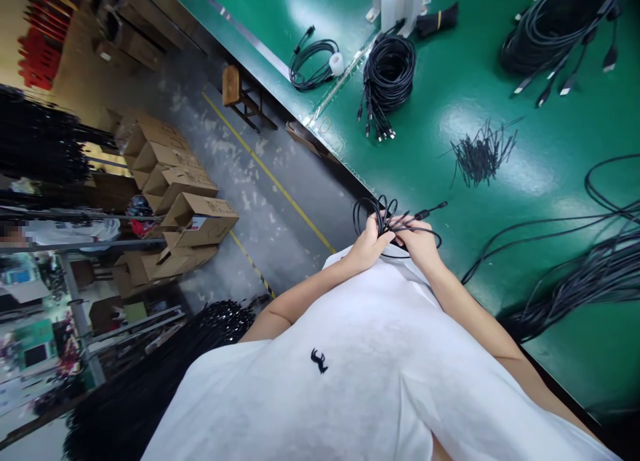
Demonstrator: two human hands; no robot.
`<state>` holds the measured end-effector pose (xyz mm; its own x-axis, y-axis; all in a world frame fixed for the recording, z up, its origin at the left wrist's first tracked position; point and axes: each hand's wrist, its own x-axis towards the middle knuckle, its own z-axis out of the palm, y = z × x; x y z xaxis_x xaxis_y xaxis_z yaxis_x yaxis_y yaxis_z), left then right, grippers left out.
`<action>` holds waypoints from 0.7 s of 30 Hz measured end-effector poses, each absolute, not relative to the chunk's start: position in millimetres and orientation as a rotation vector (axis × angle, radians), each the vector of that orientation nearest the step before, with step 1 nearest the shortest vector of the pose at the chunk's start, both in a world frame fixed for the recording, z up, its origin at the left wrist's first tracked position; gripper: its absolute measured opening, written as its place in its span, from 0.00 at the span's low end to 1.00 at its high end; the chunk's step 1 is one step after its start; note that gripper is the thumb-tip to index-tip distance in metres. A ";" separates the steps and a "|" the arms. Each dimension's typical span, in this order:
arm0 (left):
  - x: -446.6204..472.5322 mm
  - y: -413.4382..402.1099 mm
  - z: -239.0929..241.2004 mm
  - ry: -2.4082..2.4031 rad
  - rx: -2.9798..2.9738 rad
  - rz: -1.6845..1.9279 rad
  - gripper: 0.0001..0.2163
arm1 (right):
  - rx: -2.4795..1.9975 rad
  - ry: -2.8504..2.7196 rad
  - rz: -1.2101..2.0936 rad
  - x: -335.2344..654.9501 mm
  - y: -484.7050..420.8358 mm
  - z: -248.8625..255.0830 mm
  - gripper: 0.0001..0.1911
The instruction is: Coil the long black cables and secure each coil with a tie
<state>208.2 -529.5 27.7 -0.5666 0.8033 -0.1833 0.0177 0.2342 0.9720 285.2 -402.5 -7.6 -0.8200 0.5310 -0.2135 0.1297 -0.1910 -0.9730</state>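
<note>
Close to my chest, both hands grip one small coil of black cable (376, 213) at the near edge of the green table (465, 87). My left hand (369, 244) is closed around the left side of the coil. My right hand (418, 239) is closed on its right side, fingers pinched over the strands. A plug end (424, 214) of the cable sticks out to the right above my right hand. My white shirt fills the lower part of the view and hides my forearms' lower parts.
On the table lie a pile of black twist ties (481, 155), a coiled cable bundle (389, 71), another coil with a white roll (315, 59), loose cables (590, 274) at the right, and more at the top right (555, 27). Cardboard boxes (175, 194) stand on the floor at left.
</note>
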 end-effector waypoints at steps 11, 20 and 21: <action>208.6 -531.5 21.1 2.211 0.820 1.065 0.10 | -0.702 -2.299 1.582 294.1 -418.0 -1.2 0.13; 195.1 -518.1 27.2 1.903 0.821 1.150 0.14 | 0.526 -2.727 0.263 295.5 -365.0 31.7 0.18; 193.4 -517.4 28.8 1.839 0.803 1.160 0.13 | 0.633 -2.722 0.249 294.8 -358.9 36.2 0.18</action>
<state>193.4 -517.4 28.8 -0.4775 0.8289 -0.2913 0.0942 0.3779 0.9210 294.8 -358.9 36.2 -0.8453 -0.3960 0.3586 -0.4546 0.8858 -0.0933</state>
